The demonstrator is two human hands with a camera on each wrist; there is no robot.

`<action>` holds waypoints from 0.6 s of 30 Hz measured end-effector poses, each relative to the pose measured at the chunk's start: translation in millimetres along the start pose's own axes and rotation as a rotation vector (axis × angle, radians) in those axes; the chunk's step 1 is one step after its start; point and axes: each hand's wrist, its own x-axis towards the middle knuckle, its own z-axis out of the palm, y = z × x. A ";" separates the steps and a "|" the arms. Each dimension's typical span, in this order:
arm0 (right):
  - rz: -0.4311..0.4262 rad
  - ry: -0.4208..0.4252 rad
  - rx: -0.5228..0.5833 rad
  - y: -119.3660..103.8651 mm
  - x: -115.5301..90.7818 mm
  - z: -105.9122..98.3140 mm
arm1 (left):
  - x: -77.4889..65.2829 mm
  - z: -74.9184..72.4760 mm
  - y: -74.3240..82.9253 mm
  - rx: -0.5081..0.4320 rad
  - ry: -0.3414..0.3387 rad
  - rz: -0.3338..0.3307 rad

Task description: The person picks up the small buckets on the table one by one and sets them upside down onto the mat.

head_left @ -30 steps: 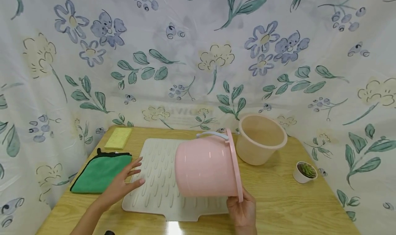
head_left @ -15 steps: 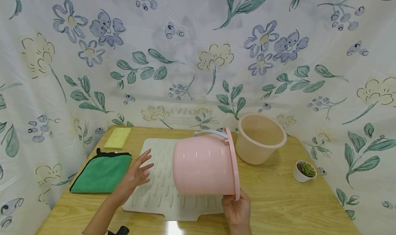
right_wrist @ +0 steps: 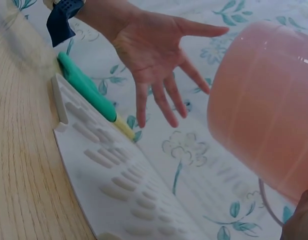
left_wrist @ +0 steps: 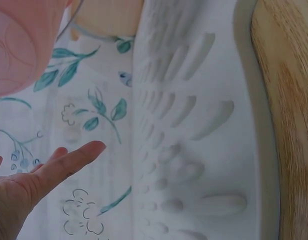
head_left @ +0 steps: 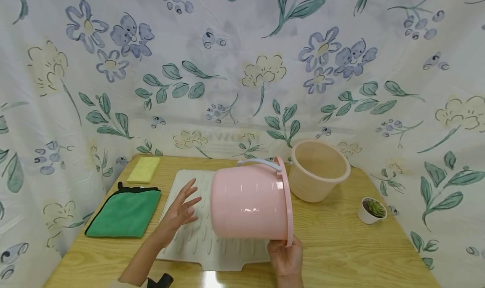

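Note:
A pink bucket (head_left: 248, 204) lies tipped on its side in the air above a pale ridged drying mat (head_left: 204, 254), its rim to the right and its base to the left. My right hand (head_left: 286, 258) grips the rim from below; in the right wrist view only a bit of this hand shows at the lower right corner. To the left of the bucket my left hand (head_left: 178, 214) hovers with spread fingers, apart from the base. The right wrist view shows the left palm (right_wrist: 151, 47) facing the bucket (right_wrist: 264, 105). The bucket's inside is hidden.
A beige bucket (head_left: 312, 191) stands upright at the back right, close behind the pink one. A small potted succulent (head_left: 372, 211) sits near the right edge. On the left lie a green cloth (head_left: 123, 214) and a yellow sponge cloth (head_left: 145, 170). A floral curtain hangs behind the table.
My left hand has moved right and slightly up, closer to the bucket's base. The pink bucket and my right hand have shifted slightly left.

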 end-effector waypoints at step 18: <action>0.013 -0.043 0.009 8.1 -0.3 -7.7 | 17.5 25.8 6.6 -0.083 0.000 0.058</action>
